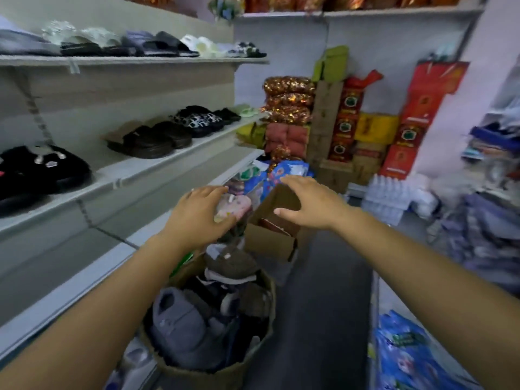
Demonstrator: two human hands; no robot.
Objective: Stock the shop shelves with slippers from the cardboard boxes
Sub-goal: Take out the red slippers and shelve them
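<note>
A cardboard box full of grey, brown and dark fluffy slippers stands on the floor just below me. My left hand reaches forward and its fingers curl round a pale pink slipper above the pile. My right hand hovers open, fingers spread, over a second, smaller cardboard box whose flap stands up. Shelves on the left carry slippers: black furry ones, brown slides and patterned pairs on the middle shelf, and grey, black and white pairs on the upper shelf.
A dark floor aisle runs forward on the right of the boxes. Stacked red and yellow cartons and bagged goods block the far end. Folded clothes and blue packets line the right side.
</note>
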